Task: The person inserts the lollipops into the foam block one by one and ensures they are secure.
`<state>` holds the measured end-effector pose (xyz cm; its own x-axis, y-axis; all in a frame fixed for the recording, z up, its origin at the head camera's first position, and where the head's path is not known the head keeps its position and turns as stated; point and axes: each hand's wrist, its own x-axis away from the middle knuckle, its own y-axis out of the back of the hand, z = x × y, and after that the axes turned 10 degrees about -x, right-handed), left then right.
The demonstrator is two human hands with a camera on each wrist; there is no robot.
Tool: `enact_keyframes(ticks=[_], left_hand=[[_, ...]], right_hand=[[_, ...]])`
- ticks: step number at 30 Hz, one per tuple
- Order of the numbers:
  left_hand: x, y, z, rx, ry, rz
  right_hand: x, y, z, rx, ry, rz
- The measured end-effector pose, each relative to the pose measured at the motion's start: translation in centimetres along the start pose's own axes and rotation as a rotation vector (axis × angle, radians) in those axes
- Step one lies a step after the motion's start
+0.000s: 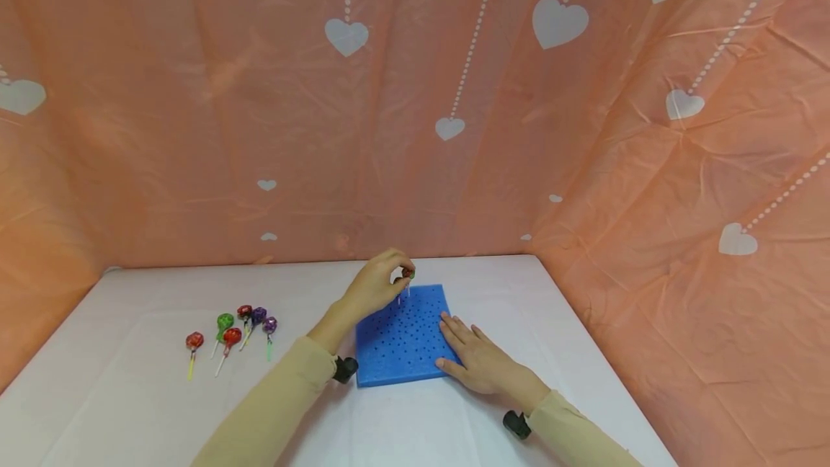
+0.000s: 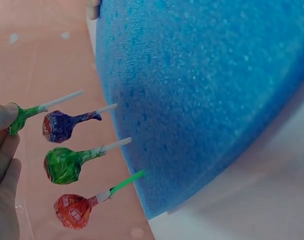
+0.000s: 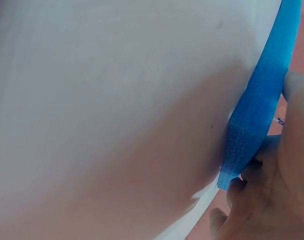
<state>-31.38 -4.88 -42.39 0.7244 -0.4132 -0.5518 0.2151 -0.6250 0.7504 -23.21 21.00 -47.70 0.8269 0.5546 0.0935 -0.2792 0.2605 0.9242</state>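
Observation:
My left hand (image 1: 375,287) is over the far left part of a blue foam board (image 1: 405,337) dotted with small holes. Thumb and fingers pinch a lollipop (image 2: 24,116) by its green wrapper, and its white stick points at the board, tip apart from it. Beside it, in the left wrist view, a purple lollipop (image 2: 59,126), a green lollipop (image 2: 64,164) and a red lollipop (image 2: 73,211) stand with their sticks in the foam. My right hand (image 1: 483,365) rests on the board's right edge, fingers extended; the right wrist view shows this edge from the side.
Several wrapped lollipops, among them a red one (image 1: 194,341) and a purple one (image 1: 269,324), lie on the white tabletop (image 1: 130,395) left of the board. An orange curtain (image 1: 402,186) with white hearts hangs behind the table and along its sides.

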Motion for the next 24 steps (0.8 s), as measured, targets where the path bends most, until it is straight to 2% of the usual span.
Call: enact_keyframes(ticks=[7,15,24], left_hand=[[-0.3,-0.7,-0.3,-0.042,0.017,0.068],[-0.5,-1.2,-0.7,-0.078,0.044,0.095],[-0.5,-1.4,-0.9,-0.104,0.044,0.113]], right_hand=[[0.1,0.1,0.1,-0.009,-0.004,0.004],[0.1,0.2,0.2,-0.006,0.007,0.002],[0.2,0.2,0.1,-0.013,0.006,0.002]])
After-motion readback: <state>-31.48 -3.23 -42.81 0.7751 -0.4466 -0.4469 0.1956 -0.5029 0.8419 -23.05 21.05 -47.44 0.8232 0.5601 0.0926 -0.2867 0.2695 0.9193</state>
